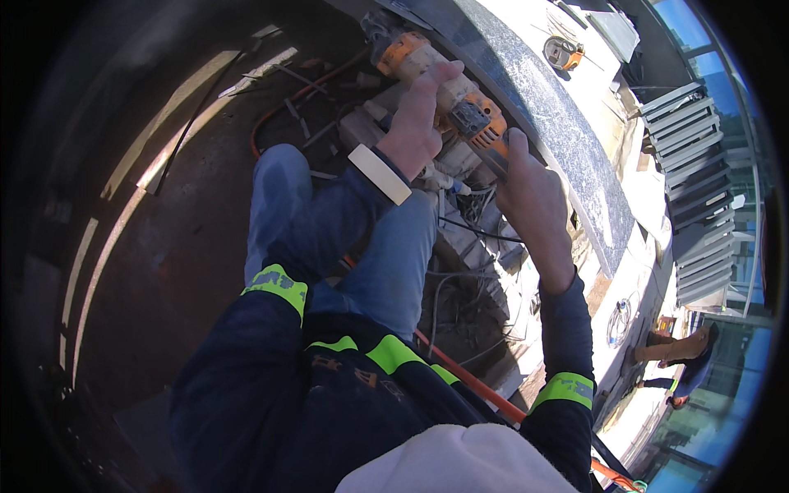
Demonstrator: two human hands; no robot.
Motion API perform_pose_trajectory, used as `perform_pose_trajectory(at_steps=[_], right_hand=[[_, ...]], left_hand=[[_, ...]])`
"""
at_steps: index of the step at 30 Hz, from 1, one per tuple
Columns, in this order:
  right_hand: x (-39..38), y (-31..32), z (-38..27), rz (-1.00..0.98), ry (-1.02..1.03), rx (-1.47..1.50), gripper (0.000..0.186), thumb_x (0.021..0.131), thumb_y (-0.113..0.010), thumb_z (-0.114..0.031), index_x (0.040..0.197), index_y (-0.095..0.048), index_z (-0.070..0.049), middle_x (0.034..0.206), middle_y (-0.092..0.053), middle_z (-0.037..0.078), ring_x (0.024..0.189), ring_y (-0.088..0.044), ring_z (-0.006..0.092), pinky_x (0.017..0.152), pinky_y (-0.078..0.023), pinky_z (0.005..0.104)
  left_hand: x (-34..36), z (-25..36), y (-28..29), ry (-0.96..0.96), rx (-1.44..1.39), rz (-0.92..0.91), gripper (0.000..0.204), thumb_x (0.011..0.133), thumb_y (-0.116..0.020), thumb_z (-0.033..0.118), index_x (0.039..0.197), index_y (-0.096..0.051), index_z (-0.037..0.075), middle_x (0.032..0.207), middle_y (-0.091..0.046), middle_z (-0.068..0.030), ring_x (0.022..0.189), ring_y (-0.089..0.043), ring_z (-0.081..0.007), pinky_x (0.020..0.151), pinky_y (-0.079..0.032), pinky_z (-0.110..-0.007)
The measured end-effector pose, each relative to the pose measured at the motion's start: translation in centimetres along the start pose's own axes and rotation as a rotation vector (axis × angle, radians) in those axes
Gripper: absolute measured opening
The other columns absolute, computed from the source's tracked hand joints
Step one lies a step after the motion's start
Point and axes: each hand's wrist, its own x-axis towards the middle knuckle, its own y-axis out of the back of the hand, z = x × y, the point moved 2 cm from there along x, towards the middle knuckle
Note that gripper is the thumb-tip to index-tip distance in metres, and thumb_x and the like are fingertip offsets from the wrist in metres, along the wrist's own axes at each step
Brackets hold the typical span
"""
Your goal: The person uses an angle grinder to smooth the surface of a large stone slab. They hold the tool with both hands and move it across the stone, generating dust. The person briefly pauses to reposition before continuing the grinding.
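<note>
An orange and grey angle grinder (pixel 403 53), coated in dust, lies across my two hands, its dark head pointing to the far left. My left hand (pixel 415 123) is wrapped round the front of its body, with the thumb along the top. Round the rear handle closes my right hand (pixel 530 193). The tool runs beside the near edge of a speckled grey stone slab (pixel 567 107). Whether the head touches the slab I cannot tell, and its working face is hidden.
Loose cables (pixel 477 209) and rubble lie below the tool by my knees. An orange hose (pixel 468 374) crosses at my right side. Beyond the slab are a round orange and black tool (pixel 563 53) and grey slatted panels (pixel 690 164). Another person (pixel 682 353) bends at the far right.
</note>
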Motion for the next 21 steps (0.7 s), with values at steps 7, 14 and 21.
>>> perform_pose_trajectory(at_steps=[7, 14, 21], right_hand=[[-2.8, -1.1, 3.2, 0.054, 0.053, 0.239, 0.062, 0.090, -0.068, 0.007, 0.146, -0.043, -0.003, 0.100, -0.072, 0.036, 0.097, -0.073, 0.0566, 0.077, -0.057, 0.0630], [-3.7, -2.0, 4.7, 0.051, 0.053, 0.228, 0.069, 0.088, -0.070, 0.011, 0.150, -0.041, -0.003, 0.103, -0.072, 0.036, 0.101, -0.073, 0.0568, 0.078, -0.057, 0.0621], [-4.0, -0.4, 3.7, 0.067, 0.041, 0.200, 0.066, 0.091, -0.072, 0.005, 0.151, -0.044, -0.005, 0.103, -0.073, 0.035, 0.097, -0.074, 0.0549, 0.077, -0.058, 0.0614]], left_hand=[[-2.7, -2.6, -1.4, 0.011, -0.003, -0.019, 0.058, 0.097, -0.081, 0.032, 0.141, -0.053, 0.005, 0.127, -0.072, -0.0162, 0.119, -0.074, -0.0272, 0.104, -0.061, -0.042], [-3.2, -3.2, -1.8, 0.030, 0.002, -0.041, 0.056, 0.098, -0.081, 0.035, 0.138, -0.056, 0.005, 0.129, -0.072, -0.0168, 0.118, -0.074, -0.0259, 0.106, -0.061, -0.042], [-3.8, -3.5, -2.1, 0.016, -0.016, -0.044, 0.054, 0.098, -0.082, 0.034, 0.136, -0.057, 0.005, 0.130, -0.072, -0.0164, 0.119, -0.075, -0.0264, 0.106, -0.060, -0.042]])
